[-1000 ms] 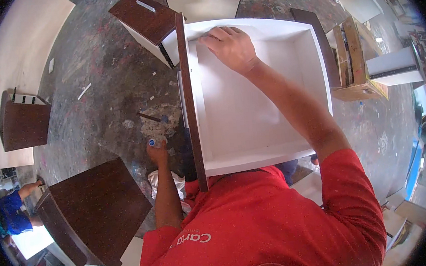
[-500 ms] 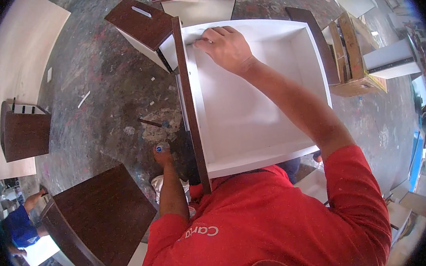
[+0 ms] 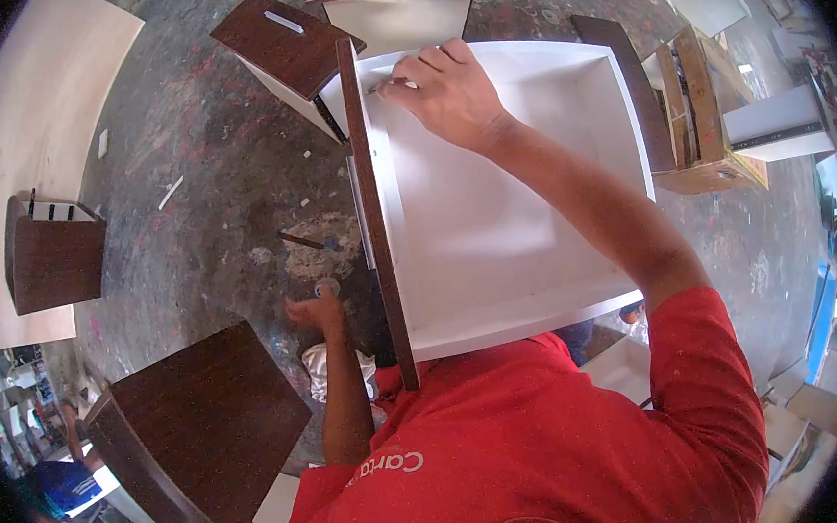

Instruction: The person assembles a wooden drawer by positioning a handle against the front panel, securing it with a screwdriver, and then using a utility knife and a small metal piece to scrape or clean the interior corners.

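Standing near right hand (image 3: 450, 97) and white drawer (image 3: 513, 215): two brown-topped boxes (image 3: 292, 50)

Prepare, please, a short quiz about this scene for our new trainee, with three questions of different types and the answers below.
1. True or false: the front panel of the drawer is white, like its inside.

2. Where is the right hand?
A) At the drawer's near right corner
B) At the drawer's far left corner
C) Underneath the drawer

3. Short answer: is the left hand inside or outside the drawer?

Key: 1. False, it is dark brown. 2. B. 3. Outside, to the left of the front panel.
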Demonstrator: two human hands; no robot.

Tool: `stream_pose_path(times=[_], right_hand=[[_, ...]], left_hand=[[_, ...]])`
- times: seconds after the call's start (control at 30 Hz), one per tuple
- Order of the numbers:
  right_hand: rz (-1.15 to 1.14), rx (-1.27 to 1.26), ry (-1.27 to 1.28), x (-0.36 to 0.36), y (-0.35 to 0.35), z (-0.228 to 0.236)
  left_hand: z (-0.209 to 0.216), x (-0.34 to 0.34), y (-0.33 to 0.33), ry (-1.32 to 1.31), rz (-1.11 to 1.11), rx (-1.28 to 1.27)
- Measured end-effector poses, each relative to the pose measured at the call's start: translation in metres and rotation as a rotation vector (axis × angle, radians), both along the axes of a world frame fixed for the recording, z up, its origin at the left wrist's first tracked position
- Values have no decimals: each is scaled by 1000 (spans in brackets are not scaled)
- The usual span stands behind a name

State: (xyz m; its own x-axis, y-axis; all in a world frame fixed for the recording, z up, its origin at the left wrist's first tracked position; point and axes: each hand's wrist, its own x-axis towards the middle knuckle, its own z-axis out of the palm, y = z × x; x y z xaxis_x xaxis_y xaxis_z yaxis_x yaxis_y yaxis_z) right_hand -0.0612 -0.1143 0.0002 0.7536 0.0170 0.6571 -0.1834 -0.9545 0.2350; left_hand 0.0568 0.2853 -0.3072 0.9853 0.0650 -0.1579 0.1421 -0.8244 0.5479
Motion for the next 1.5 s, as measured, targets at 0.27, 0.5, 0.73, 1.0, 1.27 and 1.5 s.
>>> stream_pose_path(times=[0.27,0.5,0.73,1.0,1.27,1.5], right_hand=[[24,-108,103,9,-1,22],[-67,-115,235,11,2,29],[11,-116,180,7,-5,26],[-33,-105,273,6,-2,39],[-5,-128,251,14,0,38],[-45,-127,337,13,-4,49]], left_hand=[[331,-49,-135,182,-736,-1078],[345,-47,-163,245,-965,-917],[342,-54,-164,170,-965,-871],[346,-55,-162,189,-940,-883],[346,-55,-163,103,-952,-863],[351,-56,-165,155,-938,-886]])
